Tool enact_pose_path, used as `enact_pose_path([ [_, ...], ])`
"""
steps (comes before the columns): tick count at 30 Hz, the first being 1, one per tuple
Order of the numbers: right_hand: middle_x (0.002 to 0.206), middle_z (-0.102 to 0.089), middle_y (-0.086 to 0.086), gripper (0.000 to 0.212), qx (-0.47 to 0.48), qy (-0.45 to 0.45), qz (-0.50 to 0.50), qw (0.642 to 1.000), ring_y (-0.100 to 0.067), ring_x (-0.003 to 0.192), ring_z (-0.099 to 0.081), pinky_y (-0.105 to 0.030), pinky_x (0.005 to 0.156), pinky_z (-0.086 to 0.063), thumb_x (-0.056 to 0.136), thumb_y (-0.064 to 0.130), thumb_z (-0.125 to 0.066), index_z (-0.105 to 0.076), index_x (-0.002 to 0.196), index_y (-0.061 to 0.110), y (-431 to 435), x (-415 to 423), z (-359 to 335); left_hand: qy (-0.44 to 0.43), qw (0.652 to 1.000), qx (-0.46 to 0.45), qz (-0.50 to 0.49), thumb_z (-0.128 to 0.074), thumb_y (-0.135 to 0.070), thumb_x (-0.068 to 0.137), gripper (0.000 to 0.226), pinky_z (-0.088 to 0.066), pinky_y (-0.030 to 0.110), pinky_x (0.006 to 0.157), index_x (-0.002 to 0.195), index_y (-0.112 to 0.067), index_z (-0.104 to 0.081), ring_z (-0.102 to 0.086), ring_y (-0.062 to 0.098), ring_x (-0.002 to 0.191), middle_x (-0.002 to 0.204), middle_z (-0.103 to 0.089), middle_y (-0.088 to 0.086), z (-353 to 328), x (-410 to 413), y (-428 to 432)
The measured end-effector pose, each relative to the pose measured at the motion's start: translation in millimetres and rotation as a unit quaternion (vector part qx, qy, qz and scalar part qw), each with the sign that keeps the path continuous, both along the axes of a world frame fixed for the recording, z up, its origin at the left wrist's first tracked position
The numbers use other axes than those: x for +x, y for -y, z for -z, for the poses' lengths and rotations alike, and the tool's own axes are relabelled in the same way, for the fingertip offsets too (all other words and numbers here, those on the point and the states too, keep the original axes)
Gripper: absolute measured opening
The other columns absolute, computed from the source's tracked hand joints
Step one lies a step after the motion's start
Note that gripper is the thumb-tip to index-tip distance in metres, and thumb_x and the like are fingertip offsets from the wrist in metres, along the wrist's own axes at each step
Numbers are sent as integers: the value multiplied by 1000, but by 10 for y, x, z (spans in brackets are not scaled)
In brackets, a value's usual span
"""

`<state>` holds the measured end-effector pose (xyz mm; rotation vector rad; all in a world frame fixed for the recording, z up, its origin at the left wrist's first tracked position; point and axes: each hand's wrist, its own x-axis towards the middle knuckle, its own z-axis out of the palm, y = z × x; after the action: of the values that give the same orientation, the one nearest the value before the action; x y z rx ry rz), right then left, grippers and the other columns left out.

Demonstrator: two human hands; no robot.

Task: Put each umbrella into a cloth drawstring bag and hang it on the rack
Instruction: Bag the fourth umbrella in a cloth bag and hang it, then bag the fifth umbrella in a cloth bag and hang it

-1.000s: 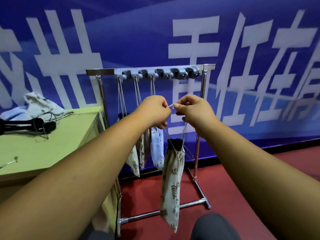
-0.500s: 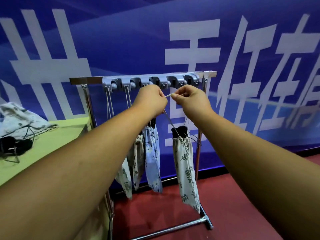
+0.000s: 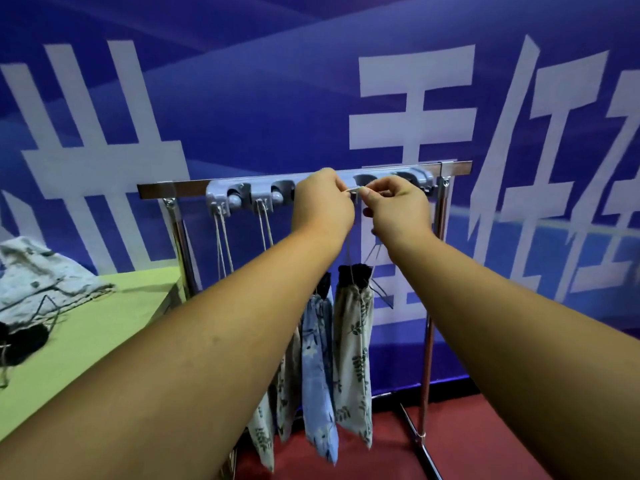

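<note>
A: Quick, hands. What's each doing?
B: Both up at the rack (image 3: pixel 457 165), right in front of the grey hook strip (image 3: pixel 221 199). The left hand (image 3: pixel 322 202) has its fingers curled, thumb + forefinger pinching the drawstring (image 3: pixel 353 191). The right hand (image 3: pixel 398 206) is the same, pinching the other end of that short taut bit. Fingertips are nearly touching.
A: And the bag?
B: The leaf-print bag (image 3: pixel 353 358) hangs straight down below the hands on its cord, w/ the black umbrella top (image 3: pixel 355 273) poking out of the gathered mouth. Its bottom is off the floor (image 3: pixel 467 445).
A: Cord on a hook?
B: Can't tell, the hands cover that part of the strip.
A: Other bags?
B: A blue floral bag (image 3: pixel 317 375) is just left of it, touching, w/ a dark umbrella end at its mouth too. There are 2 more pale leafy bags (image 3: pixel 259 434) further left, mostly hidden behind the left forearm. Cord pairs (image 3: pixel 221 244) hang from the 1st two hooks and pass behind that arm.
A: Table?
B: A green table (image 3: pixel 104 323) stands at left, beside the rack. It has a heap of cloth bags (image 3: pixel 38 278) at the back and a black umbrella (image 3: pixel 20 341) in front of the heap, at frame edge, blurry.
A: Bg?
B: A blue banner (image 3: pixel 277 98) w/ big white characters. The floor is red.
</note>
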<state>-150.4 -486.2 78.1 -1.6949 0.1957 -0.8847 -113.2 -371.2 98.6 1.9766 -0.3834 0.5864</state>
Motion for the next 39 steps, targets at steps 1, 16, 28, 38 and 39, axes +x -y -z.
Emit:
enact_pose_path([
  [1,88,-75,0,9,-2,3,4,1000,-22,87,-77,-47,70,-63,99,27,-76,-73,92,23,-5,43,-5,12,1000,5,-11,-64,-7,97,23,-65,48,59,80,-23,-62,-75,28,69,86,-70,6,-17,30,12],
  [16,96,-75,-8,14,-11,-97,-10,995,-25,82,-78,-51,60,-67,107,26,-66,-69,94,21,-36,147,189,-12,989,147,-29,-57,0,91,15,-49,34,56,97,-11,-65,-69,30,81,95,-66,11,184,135,95],
  [28,103,-74,-8,27,-72,-236,-39,968,-28,84,-79,-52,79,-67,109,4,-51,-69,93,15,-189,-617,84,-138,962,230,44,-59,7,89,23,-67,51,72,80,-8,-75,-80,28,72,81,-79,10,473,-343,-666],
  [38,104,-77,-15,20,-97,-234,-138,958,-28,76,-72,-48,74,-64,109,10,-52,-70,99,10,-986,-1502,-97,-171,957,217,82,-55,-7,98,18,-55,32,57,92,-7,-72,-80,27,80,82,-81,6,187,-1385,-1611],
  [39,104,-77,-15,19,-102,-236,-150,955,-28,75,-71,-45,71,-62,109,11,-52,-70,103,9,-1124,-1596,-94,-181,957,210,83,-56,-7,99,16,-53,30,57,95,-6,-71,-81,27,80,81,-81,7,163,-1522,-1744],
])
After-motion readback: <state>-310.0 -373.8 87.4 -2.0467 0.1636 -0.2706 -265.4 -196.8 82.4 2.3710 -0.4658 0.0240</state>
